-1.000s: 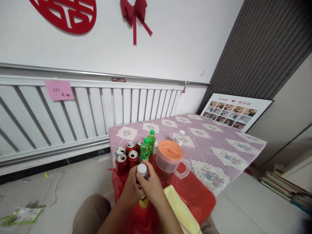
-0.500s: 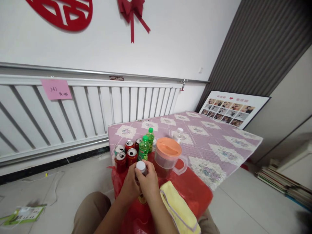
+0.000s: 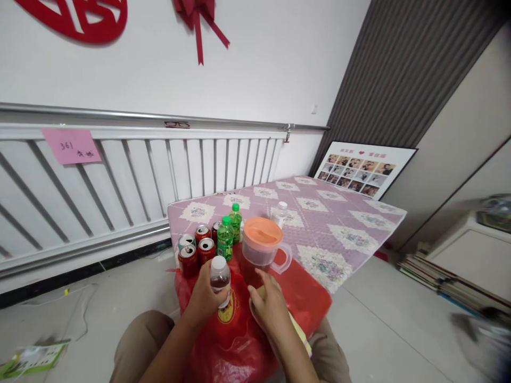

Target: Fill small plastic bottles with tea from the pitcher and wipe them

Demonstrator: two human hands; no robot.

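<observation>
My left hand [image 3: 205, 293] is wrapped round a small clear bottle [image 3: 220, 275] with a white cap, held upright over the red plastic bag [image 3: 235, 340]. Over the yellow cloth [image 3: 300, 331], my right hand [image 3: 268, 300] has its thumb and forefinger apart, and nothing shows between them. Just beyond it stands a clear pitcher [image 3: 261, 247] with an orange lid and a handle on its right. Green-capped bottles [image 3: 225, 240] and several drink cans [image 3: 188, 259] are grouped behind my left hand.
Another white-capped bottle [image 3: 279, 214] stands behind the pitcher on the patterned tablecloth [image 3: 319, 260]. A white radiator [image 3: 159, 175] runs along the wall. A photo board [image 3: 363, 167] leans at the back right, and books [image 3: 431, 276] are stacked on the right.
My right hand has let go of the capped bottle and moved right, over the yellow cloth. My left hand still holds the bottle. The whole view has shifted slightly.
</observation>
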